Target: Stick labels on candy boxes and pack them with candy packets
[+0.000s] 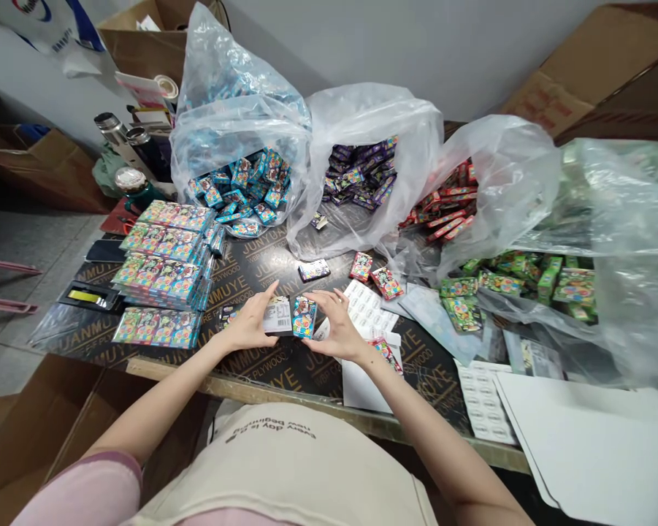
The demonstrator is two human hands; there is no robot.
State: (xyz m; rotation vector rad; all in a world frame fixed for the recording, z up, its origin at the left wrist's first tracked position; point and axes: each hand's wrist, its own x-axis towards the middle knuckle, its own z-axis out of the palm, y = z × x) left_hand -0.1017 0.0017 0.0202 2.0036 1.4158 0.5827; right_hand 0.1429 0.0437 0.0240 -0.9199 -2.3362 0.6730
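Note:
My left hand and my right hand meet over the near middle of the dark plywood table. Together they grip a small row of little boxes: one shows its white back, the one beside it a blue printed face. The fingers of both hands curl round the ends of that row. A sheet of white labels lies just right of my right hand. Loose small boxes sit a little beyond it.
Four clear plastic bags stand at the back: blue boxes, purple boxes, red boxes, green boxes. Stacked wrapped packs fill the left. White sheets lie at the right. Cardboard cartons surround the table.

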